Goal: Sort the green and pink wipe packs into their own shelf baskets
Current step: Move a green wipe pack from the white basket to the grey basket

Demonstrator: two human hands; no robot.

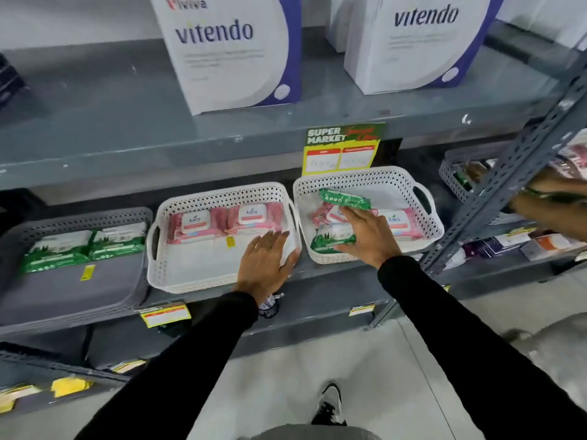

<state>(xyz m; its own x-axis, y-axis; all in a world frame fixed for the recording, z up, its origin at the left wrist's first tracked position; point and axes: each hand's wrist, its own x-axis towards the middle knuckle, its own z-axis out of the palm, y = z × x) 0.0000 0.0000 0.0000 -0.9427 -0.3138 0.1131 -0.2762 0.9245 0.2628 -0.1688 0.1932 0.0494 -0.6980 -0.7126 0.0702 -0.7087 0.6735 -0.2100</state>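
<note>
Three baskets stand side by side on the middle shelf. The grey basket (pixel 79 219) on the left holds two green wipe packs (pixel 57 250). Two pink wipe packs (pixel 193 225) lie at the back of the middle white basket (pixel 222 193). The right white basket (pixel 365 176) holds a mix: pink packs (pixel 401 221), a flat green pack (pixel 328 241) and a tilted green pack (pixel 344 199). My left hand (pixel 265 265) rests spread on the middle basket's front right rim. My right hand (pixel 365 235) lies spread inside the right basket, fingertips at the tilted green pack, thumb on the flat one.
Big white "vitendo" boxes (pixel 235 52) stand on the shelf above. A price sign (pixel 344 147) hangs over the right basket. A slanted metal upright (pixel 508 192) crosses at the right. Behind it, another person's hand (pixel 546 198) reaches toward another grey basket (pixel 457 176).
</note>
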